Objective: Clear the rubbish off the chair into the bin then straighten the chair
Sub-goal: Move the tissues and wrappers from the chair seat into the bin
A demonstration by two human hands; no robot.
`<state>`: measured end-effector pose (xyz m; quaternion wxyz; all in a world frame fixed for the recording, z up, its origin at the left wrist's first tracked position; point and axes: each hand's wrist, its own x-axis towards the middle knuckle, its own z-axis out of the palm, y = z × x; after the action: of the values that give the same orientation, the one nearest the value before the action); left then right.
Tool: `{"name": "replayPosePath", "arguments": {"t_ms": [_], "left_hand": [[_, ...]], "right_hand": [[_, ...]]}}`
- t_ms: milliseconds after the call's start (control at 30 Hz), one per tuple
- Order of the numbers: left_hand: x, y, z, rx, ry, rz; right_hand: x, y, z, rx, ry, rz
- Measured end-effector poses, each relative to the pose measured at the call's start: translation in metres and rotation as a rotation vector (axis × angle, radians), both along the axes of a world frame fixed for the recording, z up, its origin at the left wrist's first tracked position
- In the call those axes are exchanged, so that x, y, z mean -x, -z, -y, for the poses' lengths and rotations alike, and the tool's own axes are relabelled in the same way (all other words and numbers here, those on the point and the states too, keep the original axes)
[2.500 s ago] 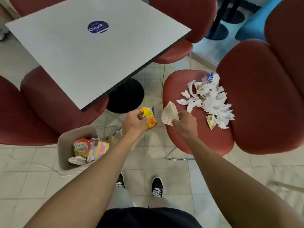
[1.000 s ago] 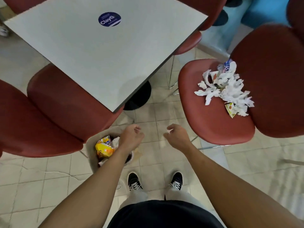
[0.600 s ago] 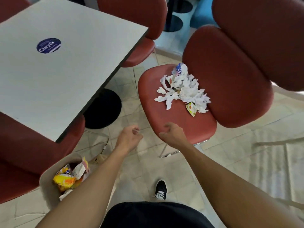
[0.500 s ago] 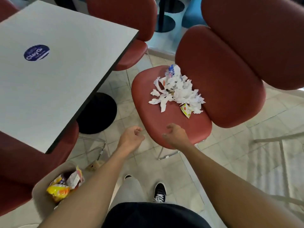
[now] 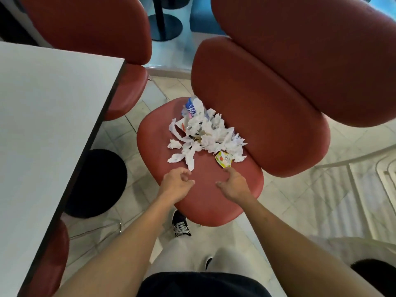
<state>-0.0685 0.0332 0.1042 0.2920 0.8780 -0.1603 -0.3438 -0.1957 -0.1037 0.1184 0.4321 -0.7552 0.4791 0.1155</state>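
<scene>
Only half-readable bit is white script starting "Re" on the blue wrapper point(image 5: 190, 108). The yellow-green packet point(image 5: 224, 161) has print too, way too blurry.

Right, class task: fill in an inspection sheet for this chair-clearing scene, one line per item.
Surface: red chair seat, front part bare.
Job's things: torn white paper pile, blue wrapper and yellow-green wrapper on the seat; bin not in view.
Clutter: nothing seen.
Grippers: left hand and right hand over the seat front, holding nothing.
Cables: nothing seen.
Surroundings: grey table at left, more red chairs, tiled floor.
</scene>
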Motion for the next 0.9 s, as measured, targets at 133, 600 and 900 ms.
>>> {"name": "replayPosePath", "arguments": {"t_ms": [133, 600, 900], "left_hand": [[-0.028, 0.011, 0.027, -0.058, 0.065, 0.012], [-0.073, 0.113, 0.096, -0.219, 0.193, 0.027], [-0.071, 0.188, 0.116, -0.393, 0.255, 0.058]], "right_hand": [[-0.022, 0.009, 0.026, -0.014, 0.066, -0.007], [-0.059, 0.110, 0.114, -0.056, 0.041, -0.100], [-0.075, 0.189, 0.141, -0.025, -0.220, -0.175]]}}
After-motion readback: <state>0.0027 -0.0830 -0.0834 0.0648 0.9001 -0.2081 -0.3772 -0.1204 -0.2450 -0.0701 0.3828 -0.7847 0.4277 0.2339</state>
